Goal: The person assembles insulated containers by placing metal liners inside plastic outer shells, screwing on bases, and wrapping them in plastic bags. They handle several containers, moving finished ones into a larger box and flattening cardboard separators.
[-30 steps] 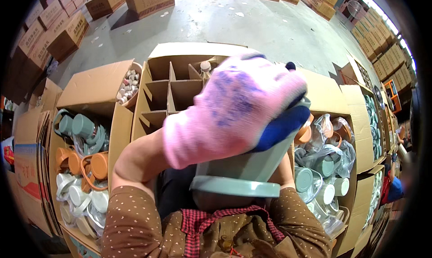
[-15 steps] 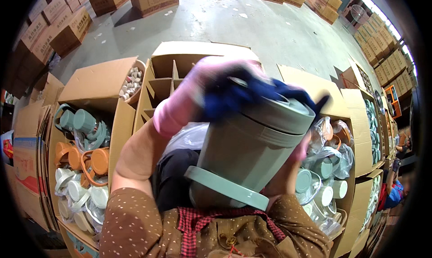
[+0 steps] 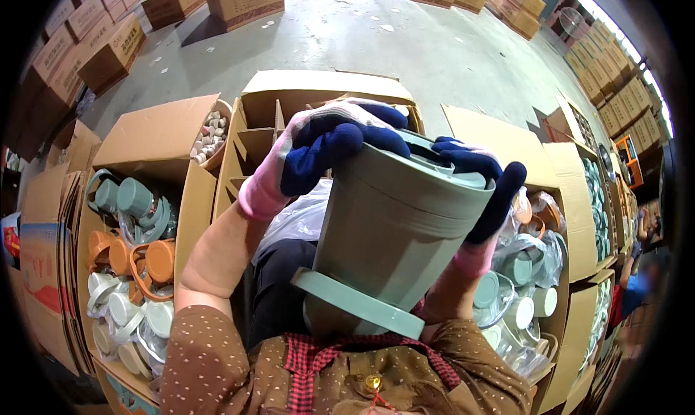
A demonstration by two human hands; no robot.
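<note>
Grey-green canister (image 3: 398,234), just one, top in the two-handed grip of left hand (image 3: 322,149) and right hand (image 3: 499,205)

The hands (image 3: 334,138) partly hide the grey-green lid (image 3: 427,178) — a distant co-worker (image 3: 634,292) looks blurred.
</note>
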